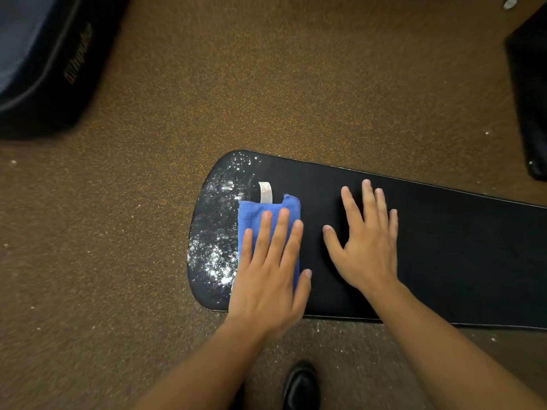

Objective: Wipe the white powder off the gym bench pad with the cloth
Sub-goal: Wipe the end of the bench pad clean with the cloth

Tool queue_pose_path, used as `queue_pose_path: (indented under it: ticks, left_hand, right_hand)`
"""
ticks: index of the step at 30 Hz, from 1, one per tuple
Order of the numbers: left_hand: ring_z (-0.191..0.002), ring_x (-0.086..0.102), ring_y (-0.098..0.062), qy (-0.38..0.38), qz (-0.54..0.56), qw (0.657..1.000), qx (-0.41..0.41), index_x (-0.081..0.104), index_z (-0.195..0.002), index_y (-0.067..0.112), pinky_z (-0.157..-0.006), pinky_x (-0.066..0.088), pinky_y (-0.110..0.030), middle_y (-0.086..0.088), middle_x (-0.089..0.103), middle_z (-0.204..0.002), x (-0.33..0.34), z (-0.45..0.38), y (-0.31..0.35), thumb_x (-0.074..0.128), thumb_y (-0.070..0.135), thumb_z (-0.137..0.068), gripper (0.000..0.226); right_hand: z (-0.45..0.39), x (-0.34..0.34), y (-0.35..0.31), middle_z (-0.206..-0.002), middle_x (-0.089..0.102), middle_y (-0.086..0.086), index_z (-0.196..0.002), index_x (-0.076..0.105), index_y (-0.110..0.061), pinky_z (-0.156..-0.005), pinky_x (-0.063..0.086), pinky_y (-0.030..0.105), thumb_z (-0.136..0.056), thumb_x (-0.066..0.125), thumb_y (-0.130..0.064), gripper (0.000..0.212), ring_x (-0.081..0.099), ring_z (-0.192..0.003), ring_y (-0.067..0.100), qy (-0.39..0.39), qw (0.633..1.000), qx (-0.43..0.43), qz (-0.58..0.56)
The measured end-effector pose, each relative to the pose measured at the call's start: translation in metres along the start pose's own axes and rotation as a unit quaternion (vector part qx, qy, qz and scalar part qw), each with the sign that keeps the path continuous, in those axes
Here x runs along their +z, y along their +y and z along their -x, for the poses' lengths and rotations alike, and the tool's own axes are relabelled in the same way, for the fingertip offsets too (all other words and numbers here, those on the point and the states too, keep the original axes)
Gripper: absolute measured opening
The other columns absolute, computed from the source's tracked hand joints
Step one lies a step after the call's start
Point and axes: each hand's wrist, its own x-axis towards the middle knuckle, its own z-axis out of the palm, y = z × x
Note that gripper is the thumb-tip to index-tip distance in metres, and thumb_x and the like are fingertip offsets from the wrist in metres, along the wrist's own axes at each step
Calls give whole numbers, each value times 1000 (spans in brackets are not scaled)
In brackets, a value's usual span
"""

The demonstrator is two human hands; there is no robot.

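A long black bench pad (444, 247) runs from the middle of the view to the right edge. White powder (217, 247) is scattered over its rounded left end. A folded blue cloth (253, 216) with a white label lies on the pad just right of the powder. My left hand (270, 276) presses flat on the cloth, fingers together and pointing away from me. My right hand (365, 241) rests flat on the bare pad to the right, fingers spread, holding nothing.
Brown speckled floor (266, 84) surrounds the pad, with small white flecks here and there. A dark padded piece of equipment (44, 60) sits at the top left, another black object (529, 99) at the right edge. A black shoe (300, 386) shows below the pad.
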Motion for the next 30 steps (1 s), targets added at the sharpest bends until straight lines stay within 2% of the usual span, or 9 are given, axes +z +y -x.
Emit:
queue_pose_path:
  ticks: [4, 14, 17, 21, 26, 30]
  left_hand:
    - [-151, -2, -27, -41, -39, 997, -61, 17, -155, 8, -118, 5, -49, -11, 8, -164, 14, -3, -7, 27, 45, -99, 68]
    - [-151, -3, -28, -45, -35, 998, -38, 11, -156, 10, -119, 2, -49, -8, 3, -164, 19, -22, -18, 23, 42, -100, 66]
    - [-151, -1, -29, -39, -40, 998, -42, 11, -156, 9, -121, 2, -49, -10, 6, -164, 14, -63, -37, 18, 43, -97, 68]
    - [-150, -11, -26, -62, -62, 995, -38, -3, -155, 11, -121, -4, -46, -9, -7, -164, 0, -111, -73, 9, 46, -96, 70]
    - [-150, -8, -31, -45, -44, 997, -39, 5, -155, 5, -121, 2, -51, -15, -2, -163, 8, -61, -47, 19, 41, -98, 69]
    - [-150, 1, -32, -49, -57, 997, 5, 15, -154, 3, -119, 6, -51, -17, 7, -163, 14, -29, -32, 27, 39, -98, 68]
  right_hand:
    - [1, 5, 1, -164, 9, 10, -155, 21, -24, -119, 3, 56, -91, 28, -58, 73, 0, -151, 29, -26, 999, 1, 42]
    - [1, 7, 1, -164, 8, 9, -156, 17, -25, -120, 3, 56, -93, 27, -58, 72, 0, -151, 29, -31, 998, 7, 56]
    - [1, 7, 1, -164, 8, 8, -156, 18, -26, -120, 4, 56, -93, 27, -58, 71, 0, -151, 28, -29, 998, 8, 55]
    - [-1, 7, 2, -165, 7, 7, -156, 17, -28, -120, 4, 56, -93, 27, -59, 71, -1, -151, 27, -32, 998, 10, 58]
    - [0, 6, -1, -164, 9, 8, -156, 18, -26, -119, 4, 57, -92, 29, -57, 71, 0, -151, 29, -33, 998, 15, 60]
    - [0, 6, -2, -164, 10, 9, -155, 18, -25, -119, 6, 57, -92, 28, -57, 72, 2, -151, 30, -35, 997, 16, 66]
